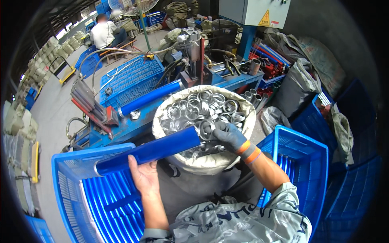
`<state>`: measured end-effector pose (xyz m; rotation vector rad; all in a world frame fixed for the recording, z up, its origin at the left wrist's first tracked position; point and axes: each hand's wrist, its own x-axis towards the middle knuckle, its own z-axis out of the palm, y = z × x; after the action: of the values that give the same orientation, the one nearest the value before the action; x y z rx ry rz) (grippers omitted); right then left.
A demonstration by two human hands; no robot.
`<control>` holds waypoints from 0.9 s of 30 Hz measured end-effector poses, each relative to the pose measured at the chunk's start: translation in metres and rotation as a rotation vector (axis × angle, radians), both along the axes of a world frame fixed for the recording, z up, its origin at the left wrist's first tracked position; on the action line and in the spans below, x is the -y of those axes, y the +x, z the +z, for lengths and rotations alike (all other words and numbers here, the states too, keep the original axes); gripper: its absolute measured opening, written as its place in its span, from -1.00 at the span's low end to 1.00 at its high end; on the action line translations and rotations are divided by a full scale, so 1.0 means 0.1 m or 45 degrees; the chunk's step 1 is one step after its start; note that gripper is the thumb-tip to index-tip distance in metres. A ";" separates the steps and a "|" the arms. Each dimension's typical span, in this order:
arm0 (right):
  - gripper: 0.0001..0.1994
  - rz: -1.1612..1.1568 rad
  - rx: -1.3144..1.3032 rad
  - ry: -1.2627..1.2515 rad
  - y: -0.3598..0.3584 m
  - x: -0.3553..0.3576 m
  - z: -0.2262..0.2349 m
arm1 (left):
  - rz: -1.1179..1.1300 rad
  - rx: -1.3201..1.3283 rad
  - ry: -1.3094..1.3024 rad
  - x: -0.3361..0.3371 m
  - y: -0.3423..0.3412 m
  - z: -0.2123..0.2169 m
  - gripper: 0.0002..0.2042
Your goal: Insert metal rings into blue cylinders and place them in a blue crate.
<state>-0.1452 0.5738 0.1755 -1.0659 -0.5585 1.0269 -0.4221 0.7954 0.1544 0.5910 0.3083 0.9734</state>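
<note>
Blue tube (pixel 156 149): aslant before me, one end over the left-hand crate (pixel 57 182), the other above the near rim of a pale sack (pixel 202 165).
My left grip (pixel 146 176): bare-skinned, cradling the tube from below near its middle, thumb up against the near side.
My right grip (pixel 231 137): gloved in grey, orange bands at the wrist, pinching a metal ring (pixel 204 130) just beside the tube's end; whether the two touch, I cannot tell.
Tube's weight: light for its length, I judge, and probably hollow; mid-length is where it should balance in one palm.
Tube's skin: smooth and glossy, likely slippery against bare fingers, stiff along its length, the blue finish perhaps easy to scuff.
Tube's ends: poor places for a lone hold, I reckon, since the long side would dip.
Ring's handling: small, light and hard by its look, best pinched across the outer rim; edges may bite, so the glove suits it.
Loose rings (pixel 206 108): heaped in the sack.
Tubes in the crate (pixel 111 194): laid side by side beneath mine.
</note>
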 end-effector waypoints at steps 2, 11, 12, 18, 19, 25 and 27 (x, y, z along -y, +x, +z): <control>-0.72 0.014 0.019 0.044 -0.08 0.02 0.06 | 0.003 -0.030 0.024 0.08 0.07 -0.01 -0.43; -0.16 -0.116 0.450 0.060 -0.13 0.04 0.15 | 0.119 -0.044 0.114 0.12 0.09 0.01 -0.35; -0.10 -0.109 0.457 0.145 -0.13 0.04 0.15 | 0.112 -0.048 0.113 0.13 0.10 0.00 -0.35; -0.16 -0.100 0.061 0.372 -0.19 0.00 0.07 | 0.104 -0.144 0.174 0.20 0.14 -0.03 -0.32; -0.21 -0.107 0.150 0.296 -0.19 0.02 0.08 | 0.094 -0.148 0.179 0.20 0.14 -0.03 -0.33; -0.36 -0.176 0.407 0.006 -0.27 0.08 0.21 | 0.108 -0.149 0.189 0.23 0.19 -0.05 -0.40; -0.35 -0.159 0.395 -0.029 -0.26 0.04 0.13 | 0.126 -0.152 0.193 0.20 0.22 -0.08 -0.45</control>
<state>-0.1712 0.5694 0.1885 -1.2746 -0.7220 0.7647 -0.4004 0.7758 0.1466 0.7800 0.3747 1.0653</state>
